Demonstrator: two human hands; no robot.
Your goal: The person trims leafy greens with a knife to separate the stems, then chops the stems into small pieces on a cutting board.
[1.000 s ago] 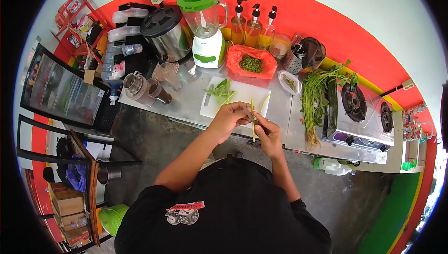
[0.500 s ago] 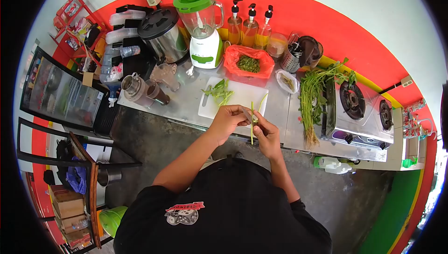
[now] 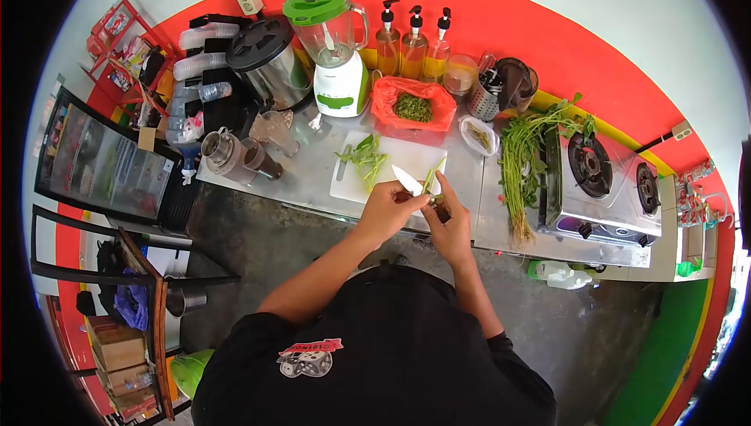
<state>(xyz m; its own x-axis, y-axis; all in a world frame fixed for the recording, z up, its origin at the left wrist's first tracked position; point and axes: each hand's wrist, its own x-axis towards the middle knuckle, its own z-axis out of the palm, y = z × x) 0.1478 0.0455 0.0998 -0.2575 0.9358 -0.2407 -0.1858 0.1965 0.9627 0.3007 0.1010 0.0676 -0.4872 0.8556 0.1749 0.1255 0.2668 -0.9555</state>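
Observation:
Just in front of the white cutting board [image 3: 352, 189], my two hands meet. My left hand [image 3: 386, 211] is closed, pinching a thin green stem [image 3: 429, 183] between thumb and fingers. My right hand [image 3: 450, 226] is wrapped around a small knife [image 3: 408, 181], its handle mostly hidden by the fingers. The pale blade points up and left, crossing close to the stem; whether it touches is unclear. A small pile of cut green leaves and stems [image 3: 364, 158] lies on the board's left half. More thin stem pieces rest near its right edge.
Behind the board sits a red plastic bag [image 3: 383, 105] holding chopped greens. A small white bag [image 3: 479, 136] and a bundle of rooted greens [image 3: 516, 168] lie rightward, beside the gas stove [image 3: 610, 219]. A blender [image 3: 341, 86], steel container [image 3: 270, 66] and pump bottles [image 3: 413, 54] line the wall.
The blade has swung out, now showing broadly up and left of my hands. The stem, previously upright and hanging below my fingers, now tilts up and right. My hands stay close together.

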